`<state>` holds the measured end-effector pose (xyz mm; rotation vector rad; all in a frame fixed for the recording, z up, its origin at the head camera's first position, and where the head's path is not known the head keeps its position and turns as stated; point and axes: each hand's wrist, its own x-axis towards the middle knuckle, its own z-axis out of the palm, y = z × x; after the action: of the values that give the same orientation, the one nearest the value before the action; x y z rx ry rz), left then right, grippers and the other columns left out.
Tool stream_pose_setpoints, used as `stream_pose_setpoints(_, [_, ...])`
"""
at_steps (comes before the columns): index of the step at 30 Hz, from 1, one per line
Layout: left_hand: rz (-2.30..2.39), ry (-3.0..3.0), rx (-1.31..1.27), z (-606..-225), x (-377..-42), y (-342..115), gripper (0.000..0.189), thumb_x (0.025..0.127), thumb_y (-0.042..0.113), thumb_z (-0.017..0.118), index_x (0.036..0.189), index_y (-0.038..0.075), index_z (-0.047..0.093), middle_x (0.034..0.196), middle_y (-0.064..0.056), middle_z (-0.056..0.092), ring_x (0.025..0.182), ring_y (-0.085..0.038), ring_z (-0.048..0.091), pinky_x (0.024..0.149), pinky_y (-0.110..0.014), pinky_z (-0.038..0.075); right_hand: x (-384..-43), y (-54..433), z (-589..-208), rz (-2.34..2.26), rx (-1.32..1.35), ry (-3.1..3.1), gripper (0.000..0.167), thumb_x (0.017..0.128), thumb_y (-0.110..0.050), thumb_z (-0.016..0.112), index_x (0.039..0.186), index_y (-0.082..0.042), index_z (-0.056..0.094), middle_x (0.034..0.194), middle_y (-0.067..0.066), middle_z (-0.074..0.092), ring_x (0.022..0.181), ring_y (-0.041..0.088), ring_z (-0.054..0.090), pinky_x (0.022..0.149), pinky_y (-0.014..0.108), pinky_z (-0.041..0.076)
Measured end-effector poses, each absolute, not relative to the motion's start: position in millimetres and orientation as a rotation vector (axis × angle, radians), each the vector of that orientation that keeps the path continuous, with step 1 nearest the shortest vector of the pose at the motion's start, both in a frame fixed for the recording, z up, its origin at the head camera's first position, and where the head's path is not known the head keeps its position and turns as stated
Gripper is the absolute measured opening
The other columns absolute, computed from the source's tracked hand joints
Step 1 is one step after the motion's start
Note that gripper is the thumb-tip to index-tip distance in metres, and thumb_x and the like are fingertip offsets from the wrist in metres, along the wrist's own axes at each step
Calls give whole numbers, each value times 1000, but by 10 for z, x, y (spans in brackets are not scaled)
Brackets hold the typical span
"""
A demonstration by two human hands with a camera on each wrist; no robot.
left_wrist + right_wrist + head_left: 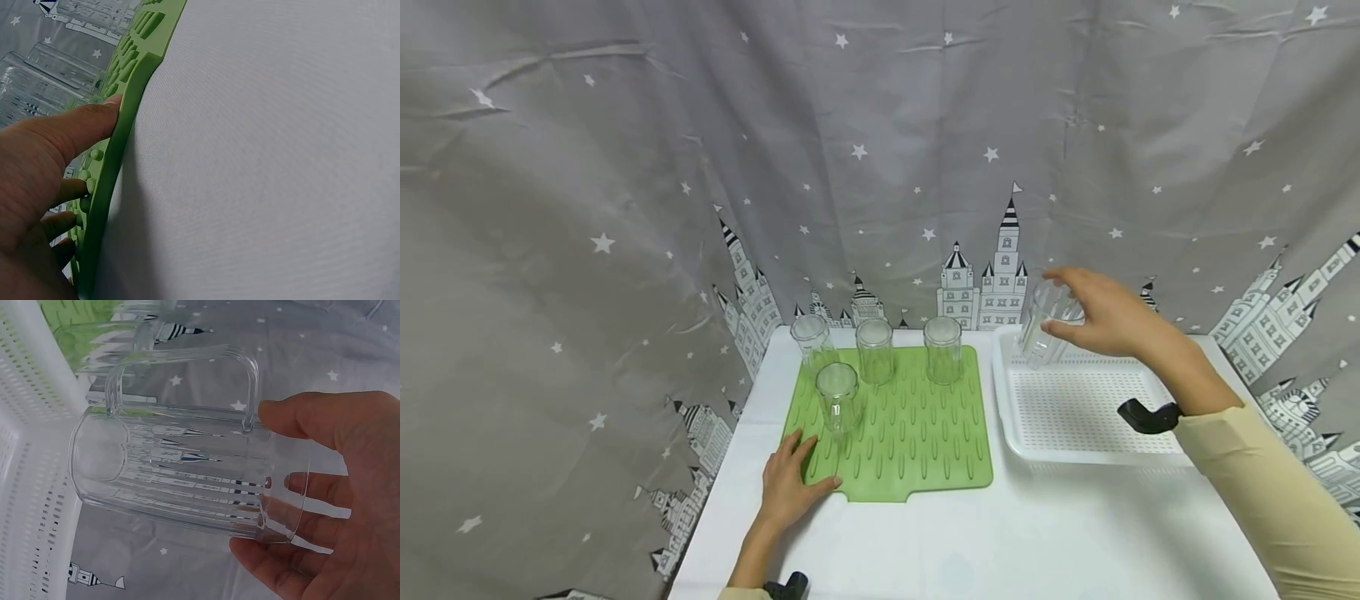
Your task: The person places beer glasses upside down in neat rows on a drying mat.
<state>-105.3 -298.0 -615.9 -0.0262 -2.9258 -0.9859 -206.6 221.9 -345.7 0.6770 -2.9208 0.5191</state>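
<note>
My right hand (1108,312) grips a clear glass mug (181,469) around one end, thumb on one side and fingers on the other. The mug is tilted at the back left corner of the white perforated basket (1097,457), and its handle (181,355) shows in the right wrist view. At the front left corner of the green drying mat (917,450), my left hand (790,483) rests with spread fingers. In the left wrist view its thumb (87,125) lies at the mat's edge. Closest to that hand is a glass mug (837,396) standing on the mat.
Along the mat's back stand more clear glass mugs: one at the left corner (811,342), one beside it (876,350), and one farther right (943,350). A white table (925,546) lies beneath everything. The grey star-patterned curtain (880,125) hangs right behind the table.
</note>
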Motion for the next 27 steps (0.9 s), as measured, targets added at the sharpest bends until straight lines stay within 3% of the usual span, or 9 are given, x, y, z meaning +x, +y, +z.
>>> stream_pose_setpoints(11, [-957,-2922,-30,-6158,-1037,-2967,93,82,44,91,155,1,53,172,-29,32,160,-53,28,129,-77,14,-1992,2269,-3457,575,673,-2906,75,96,-33,79,157,-4,46,156,24,56,127,46,66,104,66,54])
stream_pose_setpoints(18, [-910,-2853,-17,-6131,-913,-2907,80,87,38,89,149,-2,58,161,-30,48,154,-53,40,127,-82,13,-1938,2237,-3467,569,667,-2924,76,97,-37,78,158,-5,45,156,24,56,131,46,64,106,67,53])
stream_pose_setpoints(22, [-940,-2821,-2,-6101,-811,-2851,70,90,34,87,146,0,62,156,-27,55,151,-50,46,130,-78,14,-1892,2195,-3477,564,675,-2922,77,96,-38,78,158,-6,46,155,23,58,128,45,65,105,67,54])
stream_pose_setpoints(27, [-1022,-2782,38,-6037,-699,-2734,59,93,30,85,143,5,64,150,-22,62,145,-46,54,127,-71,32,-1859,2124,-3519,543,723,-2902,74,94,-36,79,155,-6,49,152,21,61,128,43,65,108,66,53])
